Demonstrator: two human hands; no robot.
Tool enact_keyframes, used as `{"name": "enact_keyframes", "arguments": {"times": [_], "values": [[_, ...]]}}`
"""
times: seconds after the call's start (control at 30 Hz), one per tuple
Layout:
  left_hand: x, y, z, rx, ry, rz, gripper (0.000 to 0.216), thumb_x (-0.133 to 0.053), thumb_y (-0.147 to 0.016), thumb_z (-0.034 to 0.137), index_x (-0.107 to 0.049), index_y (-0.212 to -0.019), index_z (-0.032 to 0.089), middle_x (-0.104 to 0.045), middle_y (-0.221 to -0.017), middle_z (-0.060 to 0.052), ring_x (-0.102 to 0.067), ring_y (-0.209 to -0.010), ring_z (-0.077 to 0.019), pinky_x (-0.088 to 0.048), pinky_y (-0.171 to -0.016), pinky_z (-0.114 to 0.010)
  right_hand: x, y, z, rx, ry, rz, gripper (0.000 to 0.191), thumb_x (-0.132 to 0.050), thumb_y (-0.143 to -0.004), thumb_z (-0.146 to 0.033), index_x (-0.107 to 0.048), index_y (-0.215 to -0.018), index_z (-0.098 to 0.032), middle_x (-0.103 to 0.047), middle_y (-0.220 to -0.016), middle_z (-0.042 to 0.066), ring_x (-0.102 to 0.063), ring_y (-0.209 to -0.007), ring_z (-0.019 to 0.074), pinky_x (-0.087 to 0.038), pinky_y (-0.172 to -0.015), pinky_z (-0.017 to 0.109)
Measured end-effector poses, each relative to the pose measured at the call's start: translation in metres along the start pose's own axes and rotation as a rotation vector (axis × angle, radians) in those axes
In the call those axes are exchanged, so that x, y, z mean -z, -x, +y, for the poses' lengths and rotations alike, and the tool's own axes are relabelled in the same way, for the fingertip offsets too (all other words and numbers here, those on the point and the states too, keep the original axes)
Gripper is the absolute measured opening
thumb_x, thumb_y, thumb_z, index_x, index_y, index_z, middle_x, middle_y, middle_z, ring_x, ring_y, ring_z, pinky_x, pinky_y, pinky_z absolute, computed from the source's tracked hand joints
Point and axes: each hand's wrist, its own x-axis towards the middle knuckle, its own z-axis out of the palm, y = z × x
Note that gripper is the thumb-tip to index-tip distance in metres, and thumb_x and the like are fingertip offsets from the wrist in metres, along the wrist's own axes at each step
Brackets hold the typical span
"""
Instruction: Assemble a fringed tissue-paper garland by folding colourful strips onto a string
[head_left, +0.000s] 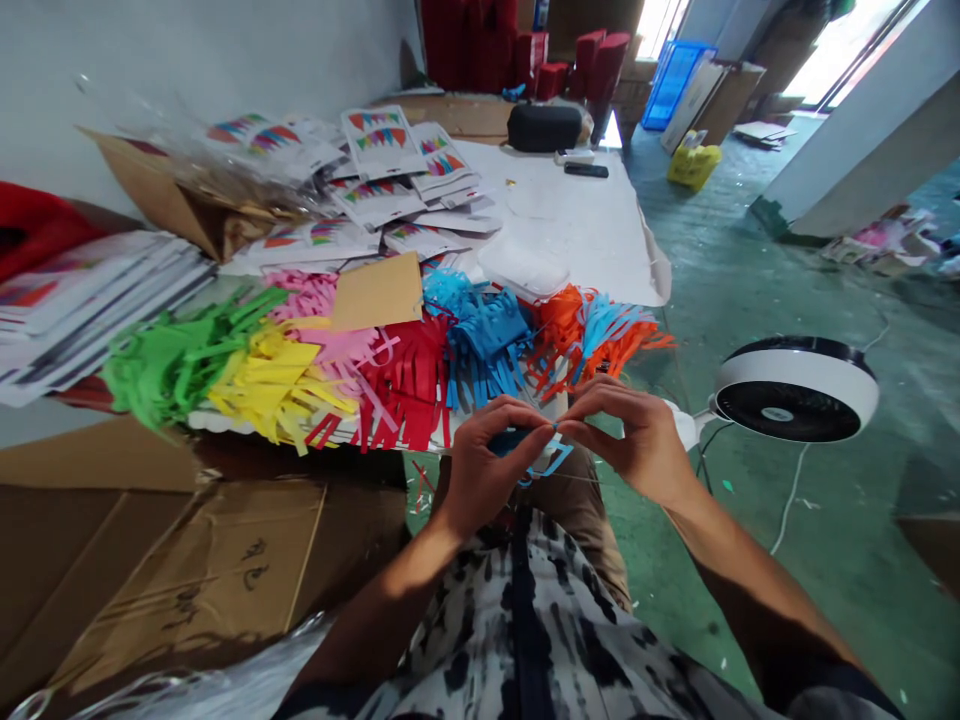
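Above my lap, my left hand [491,455] and my right hand [634,435] meet with pinched fingertips. Between them is a small blue paper tassel [553,460], whose loose strips dangle below; most of it is hidden by my left fingers. Along the table's near edge lie heaps of fringed paper tassels: green [176,360], yellow [277,385], pink [304,295], red [409,385], blue [491,335] and orange [559,330]. Some light-blue strips [611,320] rest over the orange ones. A tan card [379,290] sits on the pink and red heaps.
Printed white packets [382,145] are piled at the back of the table [577,215], near a black case [544,128] and a phone [586,170]. An open cardboard box [225,560] stands at my lower left. A white fan [796,390] is to my right.
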Motion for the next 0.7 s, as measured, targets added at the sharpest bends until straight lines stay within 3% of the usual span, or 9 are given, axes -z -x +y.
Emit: {"name": "enact_keyframes", "arguments": {"times": [0.17,0.4,0.7], "values": [[-0.004,0.000,-0.005,0.031,-0.038,0.011,0.015,-0.078,-0.093,0.031,-0.075,-0.084,0.020,-0.072,-0.086,-0.002,-0.067,-0.084,-0.0159,-0.051,-0.081,-0.029,-0.003,0.005,0.003,0.017,0.061,0.001,0.007,-0.075,-0.096,-0.024,-0.069,-0.092,-0.023,-0.069,-0.090,0.001,-0.065,-0.087,0.0172,-0.050,-0.078,0.033],[-0.002,0.001,-0.005,0.243,-0.024,-0.068,0.024,-0.072,-0.096,0.044,-0.077,-0.096,0.020,-0.075,-0.089,-0.004,-0.067,-0.082,-0.0169,-0.052,-0.073,-0.028,-0.004,0.007,0.010,-0.051,0.082,0.063,0.016,-0.067,-0.102,-0.029,-0.064,-0.088,-0.021,-0.066,-0.086,0.001,-0.061,-0.081,0.0155,-0.048,-0.076,0.032],[-0.011,-0.001,-0.006,0.219,-0.084,0.006,0.024,-0.074,-0.094,0.042,-0.075,-0.087,0.019,-0.072,-0.081,-0.001,-0.063,-0.075,-0.0146,-0.049,-0.070,-0.025,-0.008,0.012,0.012,-0.045,0.094,0.067,0.011,-0.069,-0.101,-0.030,-0.068,-0.092,-0.022,-0.070,-0.087,0.002,-0.064,-0.084,0.0174,-0.050,-0.079,0.033]]}}
